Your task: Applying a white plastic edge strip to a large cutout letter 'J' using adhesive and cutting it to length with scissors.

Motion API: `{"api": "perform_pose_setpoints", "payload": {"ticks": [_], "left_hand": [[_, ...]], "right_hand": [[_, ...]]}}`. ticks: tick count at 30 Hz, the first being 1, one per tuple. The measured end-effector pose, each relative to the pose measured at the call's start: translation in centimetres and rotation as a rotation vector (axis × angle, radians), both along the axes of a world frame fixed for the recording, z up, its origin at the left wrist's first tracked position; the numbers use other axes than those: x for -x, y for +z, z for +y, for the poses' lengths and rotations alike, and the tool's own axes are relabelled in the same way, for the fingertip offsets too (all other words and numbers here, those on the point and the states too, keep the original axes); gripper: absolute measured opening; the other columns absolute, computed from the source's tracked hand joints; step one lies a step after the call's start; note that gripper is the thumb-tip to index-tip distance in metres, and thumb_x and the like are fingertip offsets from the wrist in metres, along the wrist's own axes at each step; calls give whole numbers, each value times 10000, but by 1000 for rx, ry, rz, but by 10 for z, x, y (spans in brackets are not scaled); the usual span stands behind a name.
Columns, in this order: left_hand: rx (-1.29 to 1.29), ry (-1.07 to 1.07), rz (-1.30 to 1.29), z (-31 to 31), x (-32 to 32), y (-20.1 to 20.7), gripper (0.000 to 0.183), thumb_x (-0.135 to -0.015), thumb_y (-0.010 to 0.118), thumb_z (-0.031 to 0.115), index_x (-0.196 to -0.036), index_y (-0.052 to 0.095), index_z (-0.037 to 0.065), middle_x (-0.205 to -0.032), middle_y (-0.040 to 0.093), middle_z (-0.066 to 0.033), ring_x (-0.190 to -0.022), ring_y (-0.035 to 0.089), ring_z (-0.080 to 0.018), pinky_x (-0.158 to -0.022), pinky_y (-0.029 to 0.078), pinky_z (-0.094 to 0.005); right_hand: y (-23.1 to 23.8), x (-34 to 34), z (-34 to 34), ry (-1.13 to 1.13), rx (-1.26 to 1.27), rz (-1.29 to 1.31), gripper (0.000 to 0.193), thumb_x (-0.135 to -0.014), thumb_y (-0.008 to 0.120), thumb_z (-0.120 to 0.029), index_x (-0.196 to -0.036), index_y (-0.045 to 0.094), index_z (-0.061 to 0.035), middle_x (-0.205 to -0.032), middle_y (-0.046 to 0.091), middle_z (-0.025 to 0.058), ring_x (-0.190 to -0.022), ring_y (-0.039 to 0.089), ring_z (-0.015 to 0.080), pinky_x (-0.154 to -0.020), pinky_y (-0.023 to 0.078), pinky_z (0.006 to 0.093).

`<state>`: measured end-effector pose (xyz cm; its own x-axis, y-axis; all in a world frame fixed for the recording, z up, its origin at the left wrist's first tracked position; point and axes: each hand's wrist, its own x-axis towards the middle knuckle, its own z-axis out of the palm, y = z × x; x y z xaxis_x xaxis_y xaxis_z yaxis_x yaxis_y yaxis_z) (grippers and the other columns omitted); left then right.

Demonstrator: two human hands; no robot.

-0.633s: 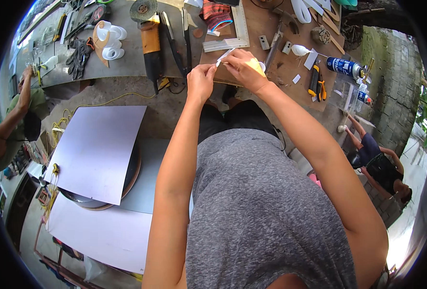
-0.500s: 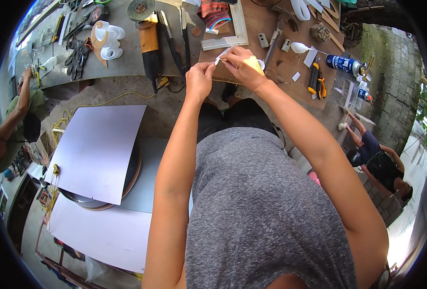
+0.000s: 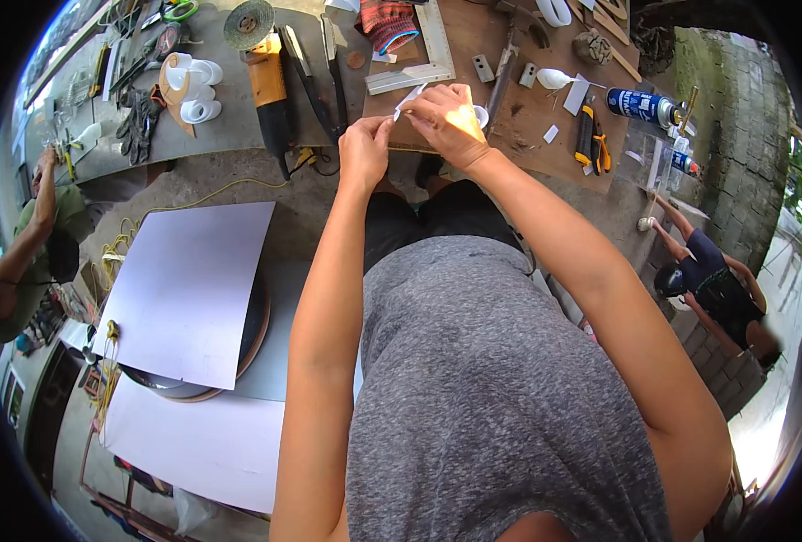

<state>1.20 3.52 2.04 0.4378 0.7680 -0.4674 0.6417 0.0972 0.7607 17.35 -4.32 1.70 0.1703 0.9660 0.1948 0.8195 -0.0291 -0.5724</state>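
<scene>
Between my two hands, over the near edge of the workbench, is a thin white strip. My left hand pinches its lower left end between thumb and fingertips. My right hand is closed on the strip from the other side, its fingertips close to the left ones. A white rounded piece shows just behind my right hand; most of it is hidden. Past my hands lies a metal try square on a brown board.
An angle grinder and black-handled pliers lie to the left, near white curved letter pieces. On the right are orange-handled cutters, a glue bottle and a blue gas can. Co-workers are at far left and far right.
The whole bench view has shifted slightly left and up as my head moved. Both hands keep their pinch on the white strip, with little change in pose.
</scene>
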Motion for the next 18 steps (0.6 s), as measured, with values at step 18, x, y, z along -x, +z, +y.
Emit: {"api": "perform_pose_setpoints", "payload": {"ticks": [18], "left_hand": [[47,-19,32,6,1,-3,293,-960,663,262,-1110,739,21,-863,728,-168,-779,665,-186,-761,509,-350]], "right_hand": [[0,-1,-1,3,-16,10,166,-791,757,-125,-941,692,-153,-878,690,-5,-849,649,195,-855,397,373]]}}
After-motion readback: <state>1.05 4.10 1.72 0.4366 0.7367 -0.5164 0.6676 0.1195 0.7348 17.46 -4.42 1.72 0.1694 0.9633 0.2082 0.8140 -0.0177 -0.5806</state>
